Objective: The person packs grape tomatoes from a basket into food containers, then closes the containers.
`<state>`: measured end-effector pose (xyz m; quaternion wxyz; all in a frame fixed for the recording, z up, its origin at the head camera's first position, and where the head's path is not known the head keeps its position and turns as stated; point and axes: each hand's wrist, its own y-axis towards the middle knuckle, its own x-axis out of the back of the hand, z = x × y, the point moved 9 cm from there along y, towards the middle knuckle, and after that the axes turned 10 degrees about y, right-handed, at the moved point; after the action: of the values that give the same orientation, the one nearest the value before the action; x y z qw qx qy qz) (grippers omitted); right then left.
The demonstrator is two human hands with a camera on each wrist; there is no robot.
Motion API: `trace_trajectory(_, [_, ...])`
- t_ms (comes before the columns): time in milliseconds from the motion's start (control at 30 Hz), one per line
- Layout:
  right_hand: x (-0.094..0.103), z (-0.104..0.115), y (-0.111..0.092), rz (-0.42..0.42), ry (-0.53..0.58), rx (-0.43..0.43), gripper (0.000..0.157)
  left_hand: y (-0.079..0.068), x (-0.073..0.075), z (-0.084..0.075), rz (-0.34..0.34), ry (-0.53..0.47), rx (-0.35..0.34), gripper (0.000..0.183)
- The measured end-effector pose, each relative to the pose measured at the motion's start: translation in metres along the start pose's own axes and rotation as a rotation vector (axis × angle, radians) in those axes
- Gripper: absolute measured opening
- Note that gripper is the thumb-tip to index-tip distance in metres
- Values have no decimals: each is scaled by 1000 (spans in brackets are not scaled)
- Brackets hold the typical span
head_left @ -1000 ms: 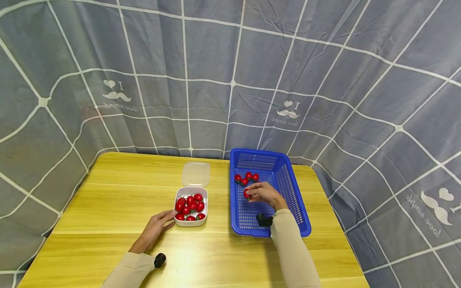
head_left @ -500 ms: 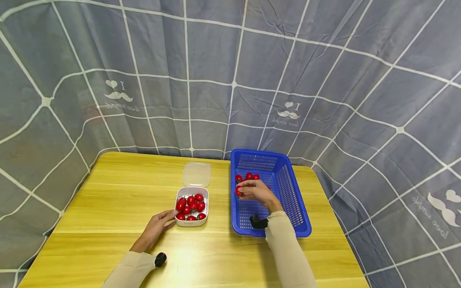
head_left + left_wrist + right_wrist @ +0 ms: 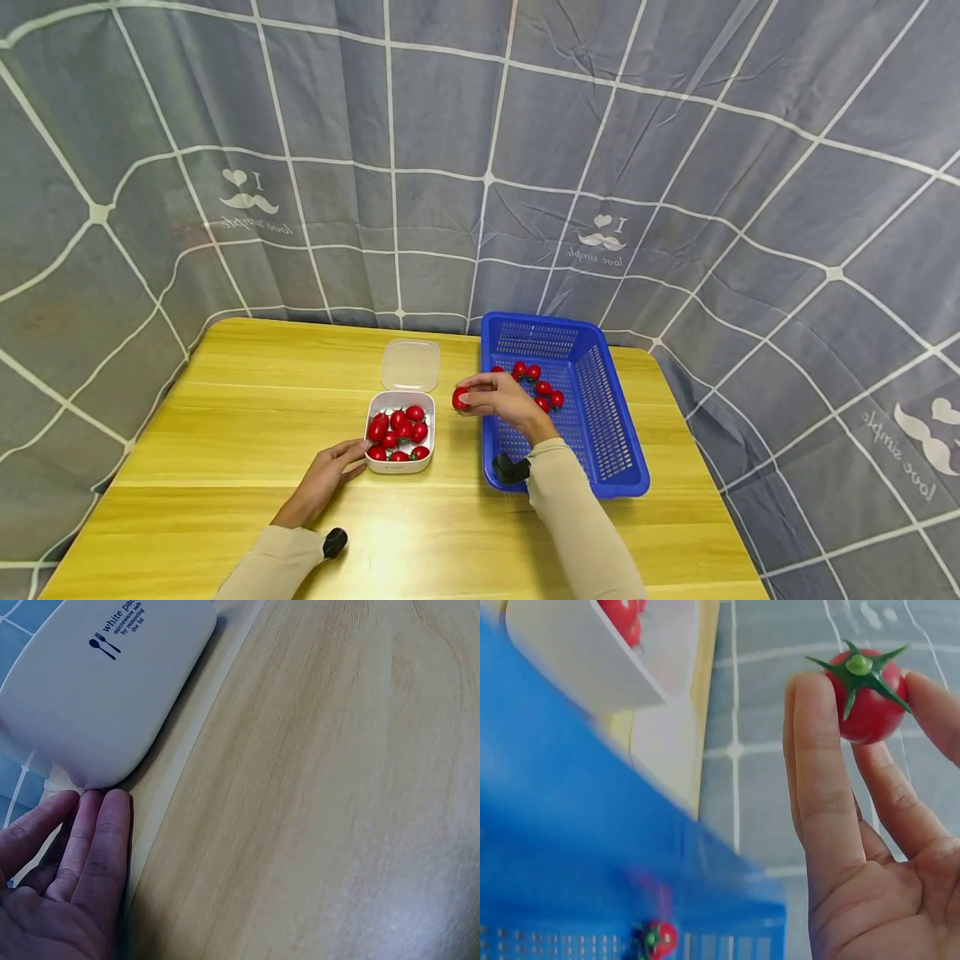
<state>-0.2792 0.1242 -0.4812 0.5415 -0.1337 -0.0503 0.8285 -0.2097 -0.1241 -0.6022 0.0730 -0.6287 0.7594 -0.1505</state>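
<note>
Left hand (image 3: 322, 479) lies at the near left corner of the white box (image 3: 397, 467), its fingers nearly straight and side by side, the tips touching the box's wall low down, gripping nothing; left of the box, a broad stretch of the bench (image 3: 247, 400) runs out to its left edge, with more wood between the box and the near side; the box stands upright, dark print on its near wall, red tomatoes (image 3: 403, 429) lying within its rim; a pale lid (image 3: 410, 365) lies just behind the box, between it and the bench's far edge, where a grey curtain (image 3: 442, 208) hangs.

Right of the box, above the strip of bench that parts it from the blue basket (image 3: 615, 487), is one held tomato (image 3: 460, 399), green leaves at its stem end, apart from the box; the right hand (image 3: 506, 400) pinches it between thumb and fingers, spread only as wide as the fruit; the basket, farther right of the box, reaches back to the bench's far edge and contains other tomatoes (image 3: 542, 388), some partly hidden; beyond its right rim, a narrower margin of bench runs on.
</note>
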Motion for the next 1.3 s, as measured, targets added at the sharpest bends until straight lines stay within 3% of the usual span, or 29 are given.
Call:
trace_trajectory(333, [-45,-11,18,78,36,-13,31,1,0,1,-2,5,-1,64])
trace_trajectory(567, [-59,-31,29,52,-49,-75,30,0,0,0,2,3,-4,62])
trace_trajectory(867, [-66,-48,31,32,-153,-121,27,-1,0,-2,6,-11,-16,62])
trace_trajectory(1300, [-55,-41,22,0,-208,-116,31,0,0,-1,10,-10,-9,61])
